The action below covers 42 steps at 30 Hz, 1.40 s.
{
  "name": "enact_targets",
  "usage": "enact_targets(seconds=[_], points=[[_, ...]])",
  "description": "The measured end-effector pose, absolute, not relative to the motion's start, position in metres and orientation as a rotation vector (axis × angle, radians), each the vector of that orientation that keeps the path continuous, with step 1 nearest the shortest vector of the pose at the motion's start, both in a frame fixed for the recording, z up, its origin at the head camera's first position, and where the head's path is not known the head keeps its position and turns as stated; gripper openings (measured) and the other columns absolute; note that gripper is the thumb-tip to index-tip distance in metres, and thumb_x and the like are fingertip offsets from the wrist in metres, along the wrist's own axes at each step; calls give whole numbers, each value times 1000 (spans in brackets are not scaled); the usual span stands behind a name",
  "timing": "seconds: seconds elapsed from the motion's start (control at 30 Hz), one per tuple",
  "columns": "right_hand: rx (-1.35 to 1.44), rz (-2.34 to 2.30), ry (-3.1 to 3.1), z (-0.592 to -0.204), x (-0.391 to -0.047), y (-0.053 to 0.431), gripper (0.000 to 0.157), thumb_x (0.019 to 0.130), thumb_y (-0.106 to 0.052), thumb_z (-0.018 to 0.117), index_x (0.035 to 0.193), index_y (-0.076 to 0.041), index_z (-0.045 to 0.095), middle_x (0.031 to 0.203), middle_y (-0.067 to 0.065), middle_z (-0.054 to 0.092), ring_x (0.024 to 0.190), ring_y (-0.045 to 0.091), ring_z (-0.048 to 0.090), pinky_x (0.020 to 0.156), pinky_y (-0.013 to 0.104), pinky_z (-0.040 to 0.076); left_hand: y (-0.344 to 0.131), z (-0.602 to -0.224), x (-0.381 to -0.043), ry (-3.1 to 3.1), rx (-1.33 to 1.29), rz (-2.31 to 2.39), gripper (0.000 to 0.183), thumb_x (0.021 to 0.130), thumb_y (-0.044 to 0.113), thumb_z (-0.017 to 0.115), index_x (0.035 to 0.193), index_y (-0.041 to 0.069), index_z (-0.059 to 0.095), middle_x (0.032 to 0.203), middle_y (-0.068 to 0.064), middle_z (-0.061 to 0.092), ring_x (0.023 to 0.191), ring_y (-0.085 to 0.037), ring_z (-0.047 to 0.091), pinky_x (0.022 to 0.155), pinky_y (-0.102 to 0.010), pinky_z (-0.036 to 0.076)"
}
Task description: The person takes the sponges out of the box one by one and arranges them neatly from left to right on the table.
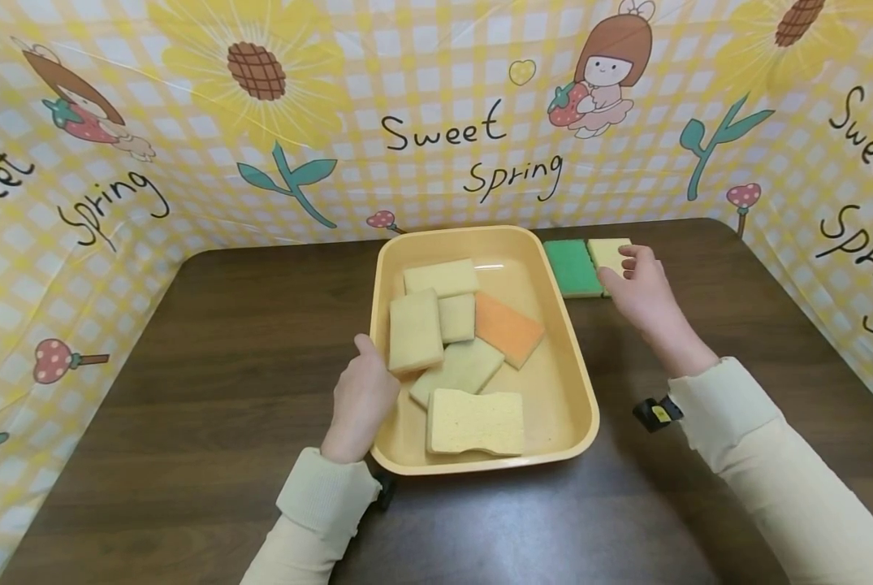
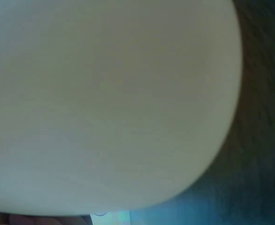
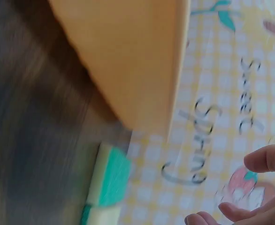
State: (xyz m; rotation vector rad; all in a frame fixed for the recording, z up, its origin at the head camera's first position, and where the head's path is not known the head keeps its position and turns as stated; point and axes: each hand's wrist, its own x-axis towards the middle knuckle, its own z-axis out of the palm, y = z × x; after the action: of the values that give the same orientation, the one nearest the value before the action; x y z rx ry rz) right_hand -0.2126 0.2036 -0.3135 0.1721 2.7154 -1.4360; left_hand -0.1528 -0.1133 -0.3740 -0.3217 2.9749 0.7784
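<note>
A yellow plastic tray point(image 1: 560, 406) stands on the dark table, holding several pale sponges point(image 1: 476, 422) and one orange sponge point(image 1: 507, 325). My left hand point(image 1: 359, 402) grips its left rim, and the fingers over the rim are mostly hidden; the tray's outer wall point(image 2: 104, 108) fills the left wrist view. Beyond the tray's far right corner lie a green-topped sponge point(image 1: 573, 268) and, beside it, a pale-yellow-topped one point(image 1: 607, 256). Over the latter hovers my right hand point(image 1: 648, 292), thumb and fingers spread apart with nothing between them.
A yellow checked cloth backdrop point(image 1: 436, 65) rises behind the table and along both sides. The two sponges outside the tray lie near the table's point(image 1: 275, 366) far edge, close to the tray wall.
</note>
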Motion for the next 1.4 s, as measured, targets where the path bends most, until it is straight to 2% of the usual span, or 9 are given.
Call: enact_targets(seconds=[0.33,0.5,0.87,1.0,1.23,1.4], points=[[-80,-1279,2813,-303,-182,172,64,96,-25,45,148,3,21,149,28,24,139,41,26,108,56,29,-114,-375,-153,2995,-310,772,33,84,1,49,111,-6,33,76,-24,60,63,-35,60,50,-42,43],[-221,-1202,2818,-304,-166,159,62,95,-21,50,146,3,26,150,26,28,140,39,26,111,56,25,-114,-376,-154,3000,-306,774,33,83,1,48,111,-6,33,77,-25,60,63,-35,60,50,-42,43],[-539,-1042,2824,-325,-138,136,48,90,-14,55,133,3,46,137,22,48,130,38,43,106,53,34,-115,-377,-154,3005,-306,774,32,83,1,49,110,-6,33,77,-25,61,63,-36,61,50,-43,44],[-568,-988,2798,-332,-134,133,46,89,-14,56,132,1,48,134,20,50,127,36,47,104,52,38,-115,-377,-154,3001,-307,773,33,83,1,50,111,-6,33,77,-25,61,63,-36,61,51,-43,44],[-709,-831,2714,-346,-135,130,44,86,-13,61,126,6,54,128,23,57,120,38,53,99,50,43,-114,-377,-154,3011,-296,767,33,84,1,49,112,-7,33,76,-25,61,61,-35,60,50,-42,43],[-681,-771,2665,-351,-135,126,40,87,-14,62,122,5,58,123,21,62,112,35,61,94,47,48,-114,-377,-153,3009,-296,770,32,84,1,49,111,-7,33,76,-25,61,62,-35,60,50,-42,43]])
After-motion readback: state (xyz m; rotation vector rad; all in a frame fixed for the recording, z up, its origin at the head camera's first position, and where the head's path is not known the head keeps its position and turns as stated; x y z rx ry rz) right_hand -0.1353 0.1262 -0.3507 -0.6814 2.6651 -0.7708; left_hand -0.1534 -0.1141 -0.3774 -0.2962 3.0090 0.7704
